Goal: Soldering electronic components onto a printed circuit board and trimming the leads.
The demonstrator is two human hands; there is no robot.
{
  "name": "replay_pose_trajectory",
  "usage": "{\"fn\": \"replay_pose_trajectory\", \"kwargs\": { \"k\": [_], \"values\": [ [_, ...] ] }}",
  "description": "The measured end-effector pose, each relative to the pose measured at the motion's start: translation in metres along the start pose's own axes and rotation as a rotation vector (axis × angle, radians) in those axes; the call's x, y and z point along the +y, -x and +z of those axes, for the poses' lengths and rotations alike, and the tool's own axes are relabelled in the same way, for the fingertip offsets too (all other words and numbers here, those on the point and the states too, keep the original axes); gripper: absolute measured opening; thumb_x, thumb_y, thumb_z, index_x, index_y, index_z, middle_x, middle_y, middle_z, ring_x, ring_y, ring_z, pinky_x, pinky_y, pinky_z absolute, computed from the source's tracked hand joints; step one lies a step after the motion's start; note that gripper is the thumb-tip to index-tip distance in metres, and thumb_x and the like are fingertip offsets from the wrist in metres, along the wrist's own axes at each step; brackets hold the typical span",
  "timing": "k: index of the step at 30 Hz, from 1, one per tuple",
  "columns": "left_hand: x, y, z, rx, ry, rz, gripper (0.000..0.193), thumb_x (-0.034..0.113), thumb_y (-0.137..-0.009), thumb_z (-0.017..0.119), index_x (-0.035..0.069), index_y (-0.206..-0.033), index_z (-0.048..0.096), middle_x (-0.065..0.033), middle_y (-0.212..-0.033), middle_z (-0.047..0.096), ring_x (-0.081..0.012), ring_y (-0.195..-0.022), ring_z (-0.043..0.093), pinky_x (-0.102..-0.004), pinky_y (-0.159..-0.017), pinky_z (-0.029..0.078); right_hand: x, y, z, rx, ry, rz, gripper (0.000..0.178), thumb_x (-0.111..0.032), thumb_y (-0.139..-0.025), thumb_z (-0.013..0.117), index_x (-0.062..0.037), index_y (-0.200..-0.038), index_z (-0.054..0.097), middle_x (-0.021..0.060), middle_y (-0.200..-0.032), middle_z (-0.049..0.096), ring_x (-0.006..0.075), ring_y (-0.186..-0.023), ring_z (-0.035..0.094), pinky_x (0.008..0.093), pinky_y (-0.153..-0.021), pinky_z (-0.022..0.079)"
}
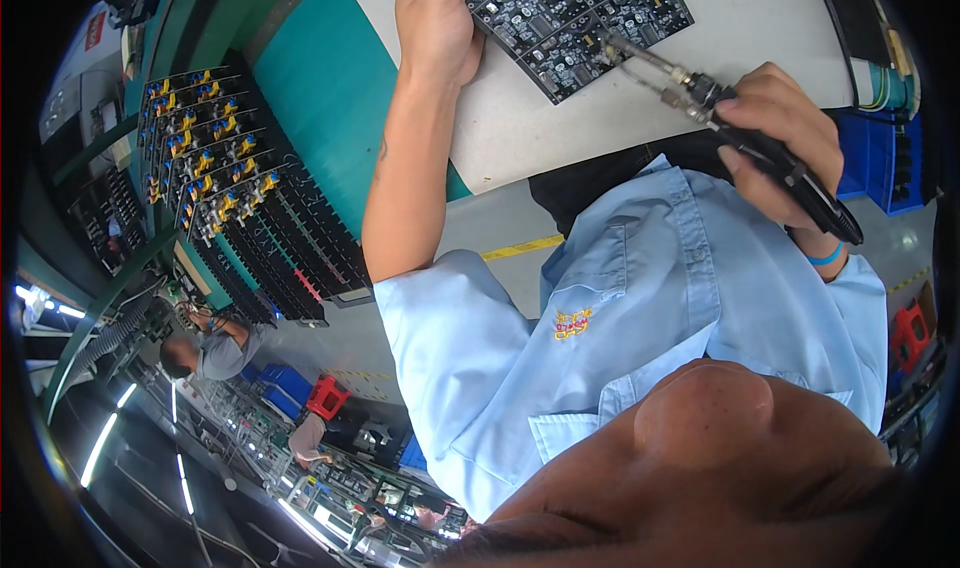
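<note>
A dark circuit board panel (575,13) covered with small components lies on the white worktop (560,128) at the top. My left hand (432,23) rests on the panel's left edge and holds it; the fingertips are cut off by the frame's top. My right hand (785,133) grips a black-handled soldering iron (770,158) like a pen. Its metal tip (615,43) reaches left and touches the panel's lower right part. My light blue shirt fills the middle of the view, below both arms.
A black rack (215,168) of boards with yellow and blue parts stands left of the teal table edge (330,88). Blue bins (885,163) sit at the right. Another person (205,353) works at a far bench at lower left, near a red crate (327,396).
</note>
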State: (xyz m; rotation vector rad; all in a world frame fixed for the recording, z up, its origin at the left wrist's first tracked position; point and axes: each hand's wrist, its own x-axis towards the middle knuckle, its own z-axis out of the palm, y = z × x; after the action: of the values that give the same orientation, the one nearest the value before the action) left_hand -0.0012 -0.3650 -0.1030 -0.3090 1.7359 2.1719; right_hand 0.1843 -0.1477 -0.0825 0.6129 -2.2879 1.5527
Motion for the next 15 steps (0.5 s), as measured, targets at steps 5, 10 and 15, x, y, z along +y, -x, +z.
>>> {"fn": "replay_pose_trajectory", "kwargs": {
  "k": [5,10,15],
  "values": [
    [-0.001,-0.001,0.0,-0.031,0.001,0.027,0.031,0.027,-0.105,0.049,0.002,-0.118,0.062,-0.0076,-0.102,0.066,-0.0118,-0.086,0.06,-0.0229,-0.077,0.049,0.017,0.011,-0.018,0.254,0.146,0.055,0.043,0.0,-0.072,0.07,0.0058,-0.114,0.068,0.0159,-0.091,0.066,0.0233,-0.077,0.057,0.0318,-0.072,0.048],
    [0.0,-0.002,-0.002,-0.043,-0.006,0.031,0.031,0.027,-0.105,0.049,0.002,-0.119,0.062,-0.0079,-0.103,0.066,-0.0121,-0.087,0.061,-0.0231,-0.078,0.049,0.035,0.012,-0.023,0.58,0.376,0.55,0.043,-0.006,-0.087,0.073,-0.0002,-0.128,0.061,0.0174,-0.112,0.07,0.0222,-0.099,0.068,0.0327,-0.094,0.053],
    [-0.002,-0.003,0.0,-0.05,0.004,0.027,0.032,0.027,-0.105,0.049,0.002,-0.12,0.062,-0.0081,-0.104,0.066,-0.0125,-0.088,0.061,-0.0235,-0.079,0.049,0.021,0.012,-0.004,0.493,0.137,0.055,0.044,0.003,-0.071,0.069,0.0064,-0.115,0.067,0.0167,-0.092,0.066,0.0245,-0.078,0.057,0.0322,-0.073,0.048]
  ]
}}
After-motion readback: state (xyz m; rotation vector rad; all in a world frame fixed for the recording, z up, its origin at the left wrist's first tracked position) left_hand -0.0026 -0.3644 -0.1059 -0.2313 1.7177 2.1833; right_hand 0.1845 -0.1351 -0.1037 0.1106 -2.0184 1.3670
